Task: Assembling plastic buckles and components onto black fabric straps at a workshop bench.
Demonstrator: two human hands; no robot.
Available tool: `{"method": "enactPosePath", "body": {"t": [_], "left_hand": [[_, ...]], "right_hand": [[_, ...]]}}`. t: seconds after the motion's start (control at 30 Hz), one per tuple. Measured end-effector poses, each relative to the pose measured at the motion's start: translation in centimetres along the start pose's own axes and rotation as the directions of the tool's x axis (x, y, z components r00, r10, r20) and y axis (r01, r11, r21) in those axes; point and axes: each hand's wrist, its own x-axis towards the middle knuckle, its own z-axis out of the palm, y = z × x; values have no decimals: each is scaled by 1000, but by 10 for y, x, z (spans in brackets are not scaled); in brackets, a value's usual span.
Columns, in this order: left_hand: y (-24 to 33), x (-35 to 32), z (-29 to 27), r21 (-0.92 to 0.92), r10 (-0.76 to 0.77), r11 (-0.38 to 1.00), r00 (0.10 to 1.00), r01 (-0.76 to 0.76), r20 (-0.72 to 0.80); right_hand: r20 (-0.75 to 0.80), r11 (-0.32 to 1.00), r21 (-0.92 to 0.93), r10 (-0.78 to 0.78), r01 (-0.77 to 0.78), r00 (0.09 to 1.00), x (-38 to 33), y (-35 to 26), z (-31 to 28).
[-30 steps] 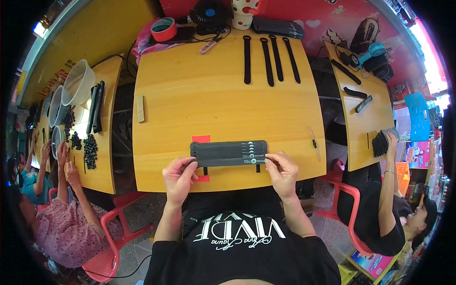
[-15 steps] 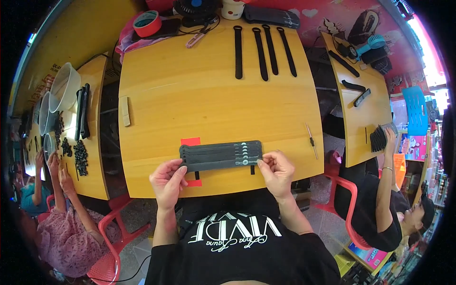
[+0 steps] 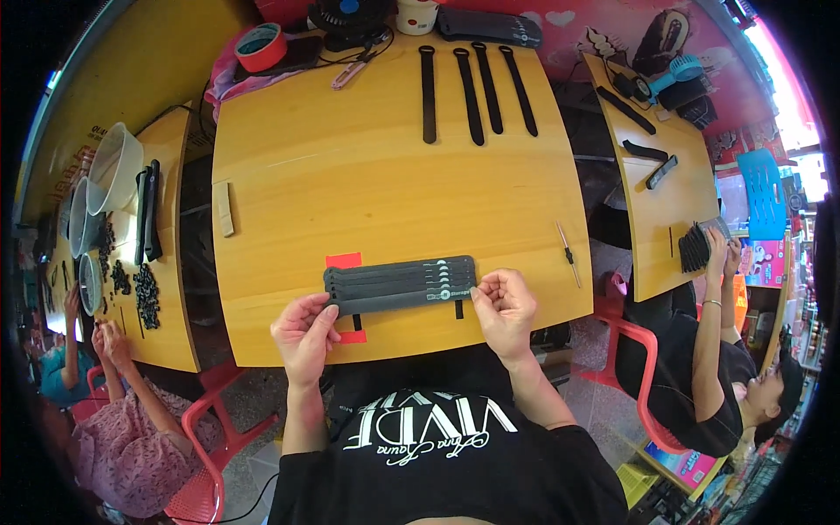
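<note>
You have a row of overlapping black straps (image 3: 394,274) at the near edge of the wooden table (image 3: 376,184), left of its middle. Your left hand (image 3: 304,339) has thumb and forefinger closed on the left end of the nearest strap (image 3: 398,302). Your right hand (image 3: 504,310) pinches that strap's right end between thumb and forefinger, its other fingers curled in. The strap is stretched straight between your hands, its pale print facing up. A far piece of red tape (image 3: 343,260) and a near piece of red tape (image 3: 353,337) show on either side of the row's left end.

To your right lies a thin pointed tool (image 3: 568,254), well apart from the row. Four looped straps (image 3: 467,96) lie lengthwise at the far right. A beige strip (image 3: 227,208) is by the left edge. A roll of red tape (image 3: 261,47) is at the far left, near a dark fan (image 3: 348,19)
</note>
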Motion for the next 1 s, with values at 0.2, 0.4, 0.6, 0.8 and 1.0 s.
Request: {"method": "enactPosePath", "body": {"t": [0.2, 0.4, 0.6, 0.8, 1.0], "left_hand": [[-2, 1, 0, 16, 9, 1000, 1000, -9, -7], [0, 1, 1, 15, 13, 1000, 1000, -13, -9], [-1, 0, 2, 24, 5, 1000, 1000, -4, -24], [-1, 0, 2, 34, 6, 999, 1000, -5, -20], [0, 1, 3, 25, 9, 1000, 1000, -8, -19]], "right_hand": [[11, 998, -51, -27, 27, 1000, 0, -1, 1], [-44, 999, -30, -12, 11, 999, 1, -2, 4], [-42, 993, -107, -60, 55, 997, 1, -1, 4], [-36, 987, -136, -89, 84, 995, 2, -7, 6], [-40, 983, -160, -99, 91, 994, 3, -8, 6]]}}
